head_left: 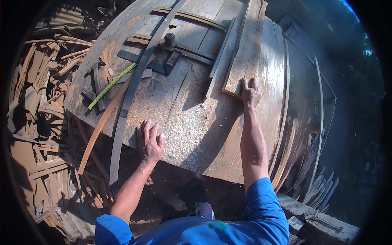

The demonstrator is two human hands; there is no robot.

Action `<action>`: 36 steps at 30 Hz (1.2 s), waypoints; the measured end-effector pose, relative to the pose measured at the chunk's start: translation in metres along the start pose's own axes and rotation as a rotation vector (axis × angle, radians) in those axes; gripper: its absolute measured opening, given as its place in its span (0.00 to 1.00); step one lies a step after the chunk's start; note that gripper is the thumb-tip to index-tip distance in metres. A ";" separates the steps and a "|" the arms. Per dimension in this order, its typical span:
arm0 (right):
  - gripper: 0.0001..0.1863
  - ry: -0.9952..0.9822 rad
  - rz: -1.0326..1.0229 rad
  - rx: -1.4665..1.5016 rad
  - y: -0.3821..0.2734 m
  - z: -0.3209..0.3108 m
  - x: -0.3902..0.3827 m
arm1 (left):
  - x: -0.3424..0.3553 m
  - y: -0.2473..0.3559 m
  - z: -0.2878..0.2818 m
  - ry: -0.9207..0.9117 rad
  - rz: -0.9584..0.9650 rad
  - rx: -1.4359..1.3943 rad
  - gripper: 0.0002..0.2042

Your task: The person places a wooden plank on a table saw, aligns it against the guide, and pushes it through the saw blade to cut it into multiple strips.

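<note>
My left hand (150,142) rests on the workbench (179,134) near its front edge, fingers apart and holding nothing, beside a spread of pale sawdust. A long dark straight strip (118,155) and a reddish wooden strip (96,136) lie to its left. My right hand (250,92) grips the near end of a long rough board (245,49) lying at the bench's right, fingertips on its top face. Left of that board lies a thin strip (216,69).
A yellow-green measuring tape (110,85), a dark metal square (161,65), a small dark block (169,39) and wooden slats (190,18) lie on the bench. Scrap wood (45,163) is heaped at left. Upright planks (314,171) and a concrete ledge (322,224) are at right.
</note>
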State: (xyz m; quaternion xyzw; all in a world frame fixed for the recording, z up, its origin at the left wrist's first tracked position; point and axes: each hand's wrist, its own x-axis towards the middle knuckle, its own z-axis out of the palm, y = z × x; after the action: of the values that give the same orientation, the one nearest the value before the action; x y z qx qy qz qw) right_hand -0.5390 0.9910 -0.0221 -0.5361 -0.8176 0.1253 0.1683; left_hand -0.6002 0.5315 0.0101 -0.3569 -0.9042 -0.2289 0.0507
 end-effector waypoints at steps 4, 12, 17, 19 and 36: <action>0.40 0.030 -0.004 0.010 -0.003 -0.001 0.000 | -0.001 0.000 0.001 0.003 0.006 0.013 0.21; 0.31 -0.042 -0.078 0.055 -0.001 -0.005 -0.002 | -0.001 -0.002 0.000 -0.011 0.009 -0.001 0.21; 0.44 -0.145 -0.406 0.043 0.022 -0.020 -0.007 | -0.004 -0.002 0.003 -0.011 0.014 0.014 0.22; 0.50 -0.184 -0.585 -0.065 0.024 -0.025 -0.006 | -0.002 -0.002 0.004 -0.022 -0.001 0.047 0.22; 0.40 -0.174 -0.633 -0.030 0.017 -0.020 -0.020 | 0.001 0.003 -0.001 0.002 0.031 0.039 0.20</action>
State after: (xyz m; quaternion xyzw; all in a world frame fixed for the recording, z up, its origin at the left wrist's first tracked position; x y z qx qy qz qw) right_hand -0.5096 0.9800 -0.0131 -0.2449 -0.9568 0.0999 0.1205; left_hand -0.5988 0.5331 0.0126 -0.3697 -0.9029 -0.2105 0.0620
